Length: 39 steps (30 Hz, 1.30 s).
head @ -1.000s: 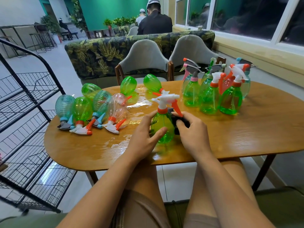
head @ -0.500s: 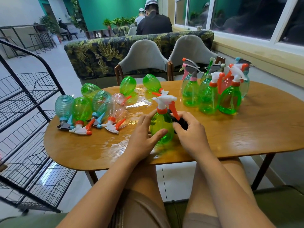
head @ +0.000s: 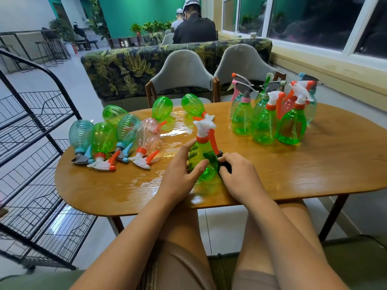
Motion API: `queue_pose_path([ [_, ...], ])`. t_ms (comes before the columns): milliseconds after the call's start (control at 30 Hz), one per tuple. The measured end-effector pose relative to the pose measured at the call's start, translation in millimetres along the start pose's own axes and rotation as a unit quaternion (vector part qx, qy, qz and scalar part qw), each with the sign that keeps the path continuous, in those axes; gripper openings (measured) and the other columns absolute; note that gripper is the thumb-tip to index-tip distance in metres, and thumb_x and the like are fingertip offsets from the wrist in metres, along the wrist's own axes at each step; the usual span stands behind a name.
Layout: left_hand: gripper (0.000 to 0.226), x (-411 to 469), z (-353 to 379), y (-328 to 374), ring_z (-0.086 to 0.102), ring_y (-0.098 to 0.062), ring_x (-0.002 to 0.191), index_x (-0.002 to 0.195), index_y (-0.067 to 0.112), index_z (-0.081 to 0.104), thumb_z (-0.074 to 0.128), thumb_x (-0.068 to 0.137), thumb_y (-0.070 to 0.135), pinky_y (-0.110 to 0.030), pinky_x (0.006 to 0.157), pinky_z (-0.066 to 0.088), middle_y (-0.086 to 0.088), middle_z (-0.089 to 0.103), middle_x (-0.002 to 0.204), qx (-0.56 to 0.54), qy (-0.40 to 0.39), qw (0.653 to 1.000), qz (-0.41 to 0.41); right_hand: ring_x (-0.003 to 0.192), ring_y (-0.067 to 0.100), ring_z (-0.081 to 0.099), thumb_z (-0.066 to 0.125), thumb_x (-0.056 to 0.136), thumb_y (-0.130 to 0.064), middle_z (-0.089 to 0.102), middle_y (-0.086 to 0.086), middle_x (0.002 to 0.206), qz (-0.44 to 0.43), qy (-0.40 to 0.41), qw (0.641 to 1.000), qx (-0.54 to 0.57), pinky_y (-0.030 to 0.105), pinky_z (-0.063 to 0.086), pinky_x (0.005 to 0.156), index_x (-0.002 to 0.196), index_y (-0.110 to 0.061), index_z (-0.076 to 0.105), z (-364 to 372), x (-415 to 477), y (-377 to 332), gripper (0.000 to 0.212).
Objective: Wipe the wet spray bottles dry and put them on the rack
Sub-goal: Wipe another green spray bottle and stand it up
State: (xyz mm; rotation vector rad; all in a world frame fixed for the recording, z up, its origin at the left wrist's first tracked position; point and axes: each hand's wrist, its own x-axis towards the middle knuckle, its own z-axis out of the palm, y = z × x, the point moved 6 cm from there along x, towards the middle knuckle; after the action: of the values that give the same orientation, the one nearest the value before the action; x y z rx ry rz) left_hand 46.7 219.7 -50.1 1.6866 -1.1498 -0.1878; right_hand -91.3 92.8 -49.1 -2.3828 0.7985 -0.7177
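A green spray bottle (head: 202, 155) with a white and orange trigger head stands upright near the front of the wooden table (head: 314, 164). My left hand (head: 182, 174) wraps its left side, thumb across the front. My right hand (head: 240, 176) presses a dark cloth (head: 223, 162) against the bottle's right side. Several bottles lie on their sides at the left (head: 104, 141), among wet patches. Another cluster of bottles stands upright at the back right (head: 270, 120). The black wire rack (head: 37, 143) stands left of the table.
Water pools on the table's middle (head: 178, 130). Two grey chairs (head: 182, 74) and a leaf-patterned sofa back sit behind the table. A person in black sits beyond the sofa. A window runs along the right wall.
The bottle has stayed in place between my hands. My right hand with the cloth has slid slightly lower along the bottle's right side.
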Motion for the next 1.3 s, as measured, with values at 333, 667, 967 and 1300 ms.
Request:
queue_pose_path([
  [333, 0.07, 2.2, -3.7, 0.6, 0.054, -0.007, 0.128, 0.15, 0.036, 0.046, 0.072, 0.091, 0.064, -0.035, 0.106, 0.052, 0.01, 0.046, 0.141, 0.068, 0.029, 0.997, 0.021, 0.113, 0.014, 0.052, 0.062, 0.099, -0.017, 0.063, -0.007, 0.123, -0.002, 0.0, 1.0, -0.024, 0.028, 0.046, 0.093, 0.116, -0.022, 0.073, 3.3, -4.7, -4.6, 0.021],
  [667, 0.079, 3.4, -4.7, -1.3, 0.053, -0.003, 0.131, 0.157, 0.039, 0.044, 0.069, 0.088, 0.07, -0.041, 0.103, 0.055, 0.016, 0.051, 0.142, 0.074, 0.024, 0.997, 0.017, 0.114, -0.004, 0.058, 0.068, 0.098, -0.007, 0.07, -0.01, 0.126, -0.022, 0.127, 0.981, 0.142, -0.002, 0.037, 0.097, 0.119, -0.021, 0.077, -20.8, -11.9, -21.8, 0.027],
  [967, 0.067, 0.7, -2.9, 4.7, 0.062, -0.007, 0.129, 0.146, 0.046, 0.037, 0.075, 0.092, 0.056, -0.033, 0.101, 0.057, 0.009, 0.064, 0.142, 0.033, 0.015, 0.999, 0.013, 0.133, 0.002, 0.056, 0.065, 0.102, -0.007, 0.061, -0.014, 0.141, -0.103, 0.121, 0.959, 0.236, 0.019, 0.049, 0.106, 0.145, -0.029, 0.055, -30.5, -17.0, -44.4, 0.049],
  [1300, 0.063, -1.0, -2.4, 4.7, 0.056, -0.008, 0.129, 0.15, 0.038, 0.045, 0.071, 0.095, 0.055, -0.03, 0.105, 0.055, 0.011, 0.045, 0.145, 0.033, 0.018, 0.999, 0.032, 0.118, -0.001, 0.062, 0.062, 0.105, -0.014, 0.07, -0.014, 0.124, -0.056, 0.128, 0.968, 0.208, 0.021, 0.054, 0.097, 0.135, -0.026, 0.069, -26.7, -10.0, -19.3, 0.033],
])
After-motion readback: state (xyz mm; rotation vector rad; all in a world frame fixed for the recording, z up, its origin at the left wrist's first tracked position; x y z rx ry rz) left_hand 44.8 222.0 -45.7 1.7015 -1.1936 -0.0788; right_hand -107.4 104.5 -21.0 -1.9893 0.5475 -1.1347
